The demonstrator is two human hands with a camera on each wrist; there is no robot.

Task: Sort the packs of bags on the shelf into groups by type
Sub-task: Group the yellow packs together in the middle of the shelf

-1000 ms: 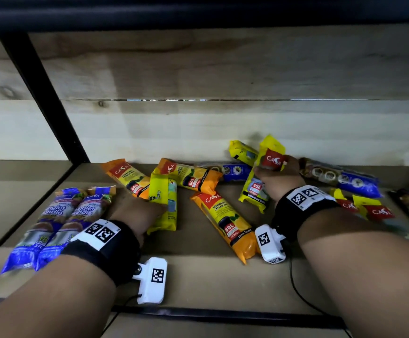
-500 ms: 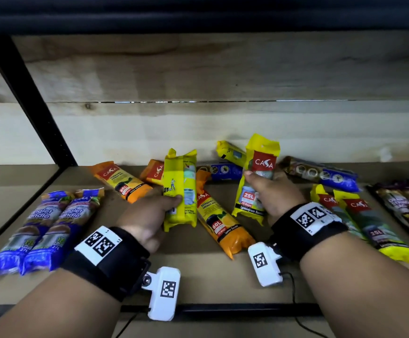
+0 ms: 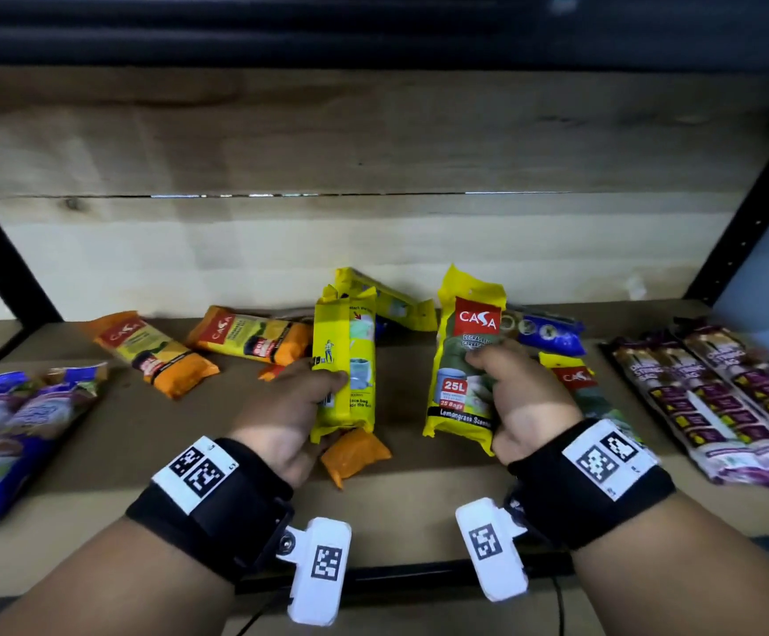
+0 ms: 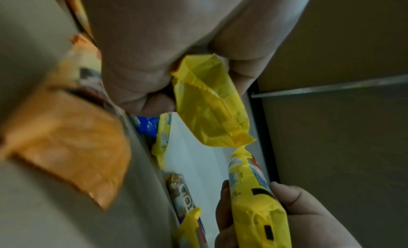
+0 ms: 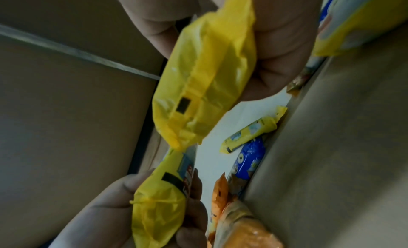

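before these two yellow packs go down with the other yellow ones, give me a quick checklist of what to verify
1. Left hand grips its yellow pack: ok.
2. Right hand grips the 25L yellow pack: ok.
3. Both held packs same type: cannot tell, one shows its back.
4. Yellow group lying at right to join: ok.
5. Path clear of the blue pack beside the right hand: cannot tell.
6. Purple packs already grouped apart: ok.

yellow pack point(image 3: 464, 360) in right hand point(image 3: 527, 406): "CASA" on red panel, "25L", "25 Bags", "Lemongrass Scented". Left of it, two orange packs point(image 3: 157, 353) on the shelf point(image 3: 419, 493): "CASA". Purple packs' print too blurred to read.
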